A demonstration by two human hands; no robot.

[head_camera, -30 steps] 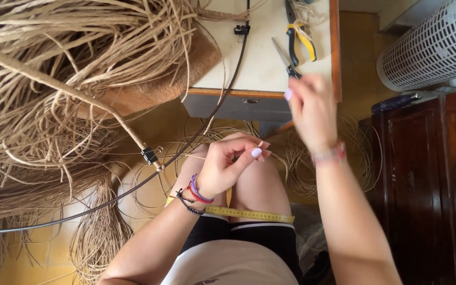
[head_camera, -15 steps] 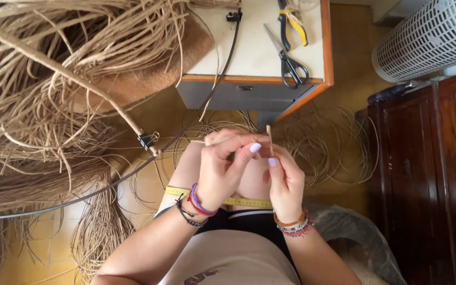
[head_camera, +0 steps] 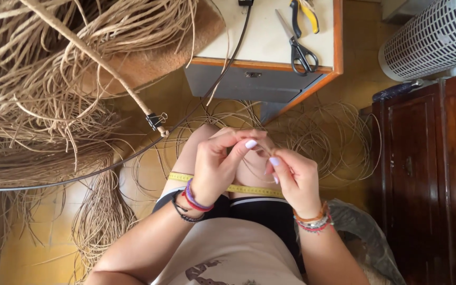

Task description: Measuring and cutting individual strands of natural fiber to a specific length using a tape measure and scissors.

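Note:
My left hand [head_camera: 218,163] and my right hand [head_camera: 292,177] meet over my knees, both pinching a thin tan fibre strand [head_camera: 262,148] between fingertips. A yellow measuring tape [head_camera: 238,188] lies across my thighs under the hands. A fibre-wrapped rod [head_camera: 96,62] with a black binder clip [head_camera: 156,121] at its end slants from the upper left. A big mass of loose tan fibres [head_camera: 48,89] hangs to the left.
A small white table with an orange rim [head_camera: 270,66] stands ahead, holding black scissors [head_camera: 301,48] and yellow-handled pliers [head_camera: 306,13]. A black cable [head_camera: 196,105] runs off it. Coiled fibres [head_camera: 333,140] lie on the floor. A dark wooden cabinet [head_camera: 434,174] and white slatted appliance [head_camera: 434,37] stand at right.
My right hand came back from the scissors on the table and joined the left hand at the strand. It has since lowered slightly; the strand no longer sticks up.

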